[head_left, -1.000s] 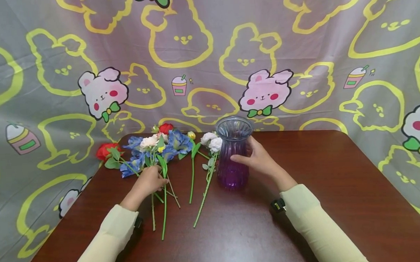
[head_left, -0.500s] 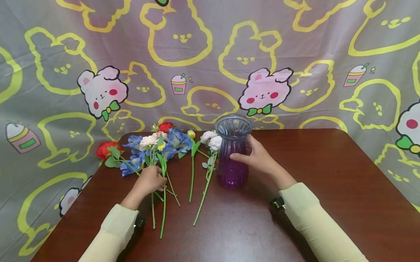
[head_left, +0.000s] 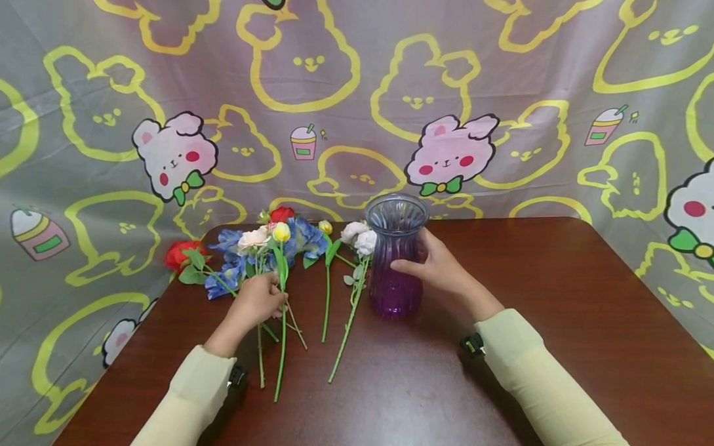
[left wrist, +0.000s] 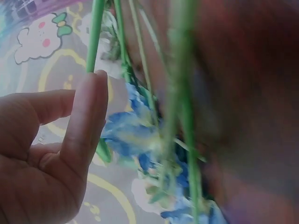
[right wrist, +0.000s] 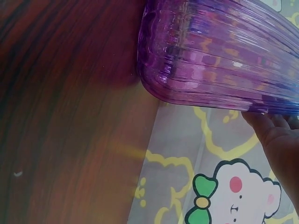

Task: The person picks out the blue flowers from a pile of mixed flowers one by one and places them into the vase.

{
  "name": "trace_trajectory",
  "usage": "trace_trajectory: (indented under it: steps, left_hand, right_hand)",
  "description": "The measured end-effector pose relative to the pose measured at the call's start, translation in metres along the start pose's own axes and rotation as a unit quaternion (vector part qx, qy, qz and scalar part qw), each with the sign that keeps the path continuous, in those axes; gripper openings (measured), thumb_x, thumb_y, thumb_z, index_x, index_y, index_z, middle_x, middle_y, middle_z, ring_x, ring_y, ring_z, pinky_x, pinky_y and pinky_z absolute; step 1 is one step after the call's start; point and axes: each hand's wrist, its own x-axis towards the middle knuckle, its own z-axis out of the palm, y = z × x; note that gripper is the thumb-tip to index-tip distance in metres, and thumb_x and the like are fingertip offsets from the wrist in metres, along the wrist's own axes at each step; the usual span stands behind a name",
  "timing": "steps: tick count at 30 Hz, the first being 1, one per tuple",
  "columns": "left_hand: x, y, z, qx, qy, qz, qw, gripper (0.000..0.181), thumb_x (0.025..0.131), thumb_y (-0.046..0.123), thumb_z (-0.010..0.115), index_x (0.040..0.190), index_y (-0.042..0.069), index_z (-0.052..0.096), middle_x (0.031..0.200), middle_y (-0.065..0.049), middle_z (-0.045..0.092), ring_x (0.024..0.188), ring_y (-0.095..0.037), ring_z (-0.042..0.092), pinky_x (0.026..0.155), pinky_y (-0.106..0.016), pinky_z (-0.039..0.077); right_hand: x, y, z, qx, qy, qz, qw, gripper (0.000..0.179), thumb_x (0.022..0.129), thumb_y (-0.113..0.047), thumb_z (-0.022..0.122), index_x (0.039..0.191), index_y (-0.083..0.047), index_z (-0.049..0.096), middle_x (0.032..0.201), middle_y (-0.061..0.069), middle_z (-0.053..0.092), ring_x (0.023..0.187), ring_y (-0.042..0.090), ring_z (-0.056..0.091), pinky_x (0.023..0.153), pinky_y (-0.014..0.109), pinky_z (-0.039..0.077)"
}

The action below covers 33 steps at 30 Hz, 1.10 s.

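a yellow flower (head_left: 281,233) and a purple vase (head_left: 394,274), one to each side

the left hand (head_left: 256,299) pinched the yellow flower by its green stem (head_left: 282,363), just below the leaf, with the bloom upward and the stem's end toward the person. the right hand (head_left: 444,269) grasped the vase from its right side, thumb across the front; the vase stood upright, its base seemingly on the tabletop (head_left: 488,415).

the flower looked artificial and was probably very light, with a stem that should bend a little yet hold its line. the middle of the stem seemed the best place to take hold, sparing the bloom and leaf. the vase was likely the heavier thing, stiff and perhaps slippery on its smooth ribbed wall; whether glass or plastic could not be told, so it was best treated as fragile. the narrower part below the flared rim looked the surest grip.

blue flowers (head_left: 222,285), a cream flower (head_left: 253,240) and a red flower (head_left: 182,255) lay around and beyond the left hand. a second yellow flower (head_left: 325,228) and white flowers (head_left: 366,243) lay between it and the vase.

no brand, label or writing could be read; the patterned cloth (head_left: 327,47) behind showed only drawn animals and drink cups.
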Motion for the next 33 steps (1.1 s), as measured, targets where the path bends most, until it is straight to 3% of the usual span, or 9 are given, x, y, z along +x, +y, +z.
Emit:
trace_trajectory:
  steps: [6, 12, 17, 20, 25, 33]
  left_hand:
    - [0.008, 0.023, 0.008, -0.008, -0.010, 0.017, 0.9998, 0.030, 0.089, -0.002, 0.064, 0.114, -0.016, 0.054, 0.071, -0.008, 0.068, 0.054, -0.019, 0.066, 0.051, -0.031, 0.055]
    - [0.020, 0.045, 0.025, -0.003, -0.025, 0.053, 0.9983, 0.025, 0.089, -0.002, 0.065, 0.109, -0.014, 0.057, 0.070, -0.009, 0.068, 0.052, -0.018, 0.065, 0.052, -0.029, 0.055]
    - [0.031, 0.059, 0.041, 0.011, -0.037, 0.060, 0.9975, 0.033, 0.088, -0.001, 0.066, 0.117, -0.014, 0.056, 0.070, -0.007, 0.067, 0.051, -0.017, 0.065, 0.052, -0.028, 0.055]
    - [0.037, 0.065, 0.052, 0.026, -0.051, 0.061, 0.9965, 0.034, 0.088, -0.001, 0.066, 0.119, -0.014, 0.056, 0.067, -0.005, 0.066, 0.051, -0.018, 0.065, 0.052, -0.027, 0.054]
    - [0.045, 0.070, 0.068, 0.067, -0.065, 0.067, 0.9934, 0.020, 0.088, 0.000, 0.067, 0.106, -0.007, 0.064, 0.060, -0.001, 0.063, 0.048, -0.014, 0.064, 0.051, -0.024, 0.052]
    - [0.053, 0.072, 0.079, 0.096, -0.074, 0.073, 0.9900, 0.010, 0.083, -0.005, 0.063, 0.092, -0.006, 0.065, 0.059, -0.004, 0.063, 0.044, -0.010, 0.060, 0.046, -0.023, 0.051]
  right_hand:
    - [-0.001, 0.002, 0.000, -0.008, 0.000, -0.002, 1.0000, 0.075, 0.086, -0.021, 0.076, 0.148, -0.014, 0.034, 0.138, 0.012, 0.051, 0.122, 0.031, 0.053, 0.099, 0.050, 0.043]
    - [-0.001, 0.001, -0.001, -0.005, -0.002, -0.002, 1.0000, 0.076, 0.086, -0.021, 0.076, 0.148, -0.016, 0.033, 0.138, 0.011, 0.050, 0.122, 0.031, 0.052, 0.100, 0.051, 0.043]
    - [-0.001, 0.000, -0.001, -0.002, -0.002, 0.005, 1.0000, 0.076, 0.086, -0.021, 0.076, 0.148, -0.016, 0.033, 0.139, 0.011, 0.050, 0.123, 0.031, 0.052, 0.101, 0.051, 0.042]
    - [-0.001, 0.000, -0.001, -0.004, 0.000, 0.010, 0.9999, 0.076, 0.086, -0.020, 0.077, 0.148, -0.016, 0.034, 0.139, 0.010, 0.049, 0.124, 0.030, 0.051, 0.101, 0.050, 0.042]
    - [0.000, -0.001, 0.000, -0.002, 0.002, 0.012, 0.9999, 0.075, 0.085, -0.020, 0.077, 0.148, -0.016, 0.035, 0.139, 0.010, 0.050, 0.124, 0.030, 0.051, 0.101, 0.050, 0.042]
    - [-0.002, -0.003, -0.001, -0.003, -0.005, 0.023, 0.9997, 0.076, 0.086, -0.022, 0.076, 0.149, -0.017, 0.033, 0.140, 0.009, 0.048, 0.126, 0.029, 0.049, 0.102, 0.050, 0.041]
